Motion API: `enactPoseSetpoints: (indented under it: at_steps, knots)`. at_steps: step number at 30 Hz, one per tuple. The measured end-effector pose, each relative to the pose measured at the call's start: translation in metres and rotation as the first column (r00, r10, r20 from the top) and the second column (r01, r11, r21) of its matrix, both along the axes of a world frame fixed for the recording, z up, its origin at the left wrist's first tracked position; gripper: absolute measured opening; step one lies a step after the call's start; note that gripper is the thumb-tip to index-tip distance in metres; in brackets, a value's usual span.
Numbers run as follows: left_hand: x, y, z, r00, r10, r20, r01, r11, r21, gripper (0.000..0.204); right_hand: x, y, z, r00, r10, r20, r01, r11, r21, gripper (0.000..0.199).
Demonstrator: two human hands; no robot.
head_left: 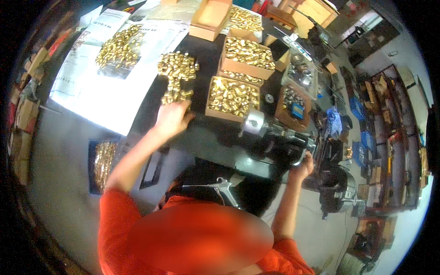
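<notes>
My left hand [171, 120] is at the near end of a loose pile of brass fittings [178, 68] on the dark bench. Its fingers are curled; what they hold, if anything, is hidden. Low on the right, my right hand [302, 167] is closed around the metal rim of a handwheel [299, 158] on a small dark bench machine [275, 140]. A silver cylindrical head [253, 123] forms the machine's left end. Between my hands, beyond the machine, stands a cardboard box [211, 111] full of brass fittings.
More fittings fill a second box [261, 69] behind and lie on white paper [82, 94] at left. A parts tray [293, 120] and clear bin [308, 87] stand right. A silver air gun [224, 187] is before my body; a blue crate [94, 170] of brass parts sits below left.
</notes>
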State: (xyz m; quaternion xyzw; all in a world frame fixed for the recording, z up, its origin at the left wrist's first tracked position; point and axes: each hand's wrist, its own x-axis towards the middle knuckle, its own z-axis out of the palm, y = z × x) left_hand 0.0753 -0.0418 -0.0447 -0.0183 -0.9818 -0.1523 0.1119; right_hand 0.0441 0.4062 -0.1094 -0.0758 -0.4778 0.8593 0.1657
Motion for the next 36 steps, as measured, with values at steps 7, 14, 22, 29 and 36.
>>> enactPoseSetpoints:
  at_steps: [7, 14, 22, 29, 36]
  knots:
    - [-0.014, 0.001, -0.006, 1.000, -0.030, 0.004, 0.030, 0.994, -0.103, 0.017, 0.007, -0.025, 0.022, 0.981, -0.178, 0.074, 0.174, 0.983, 0.066, 0.018]
    - [0.001, 0.016, 0.037, 0.945, -0.312, 0.103, 0.054, 0.457, 0.888, 0.013, 0.011, -0.025, 0.020, 0.982, -0.171, 0.085, 0.165, 0.983, 0.075, 0.015]
    - [-0.010, 0.067, 0.061, 0.871, -0.467, -0.156, 0.224, 0.094, 0.970, 0.017, 0.016, -0.031, 0.028, 0.971, -0.221, 0.087, 0.212, 0.972, 0.101, 0.013]
    - [-0.013, 0.067, 0.064, 0.859, -0.483, -0.171, 0.265, 0.133, 0.955, 0.015, 0.024, -0.038, 0.043, 0.967, -0.236, 0.090, 0.225, 0.967, 0.121, 0.014]
    - [-0.009, 0.065, 0.073, 0.834, -0.549, -0.051, 0.116, 0.084, 0.990, 0.015, 0.047, -0.027, 0.073, 0.999, -0.045, 0.022, 0.041, 0.987, 0.154, 0.017]
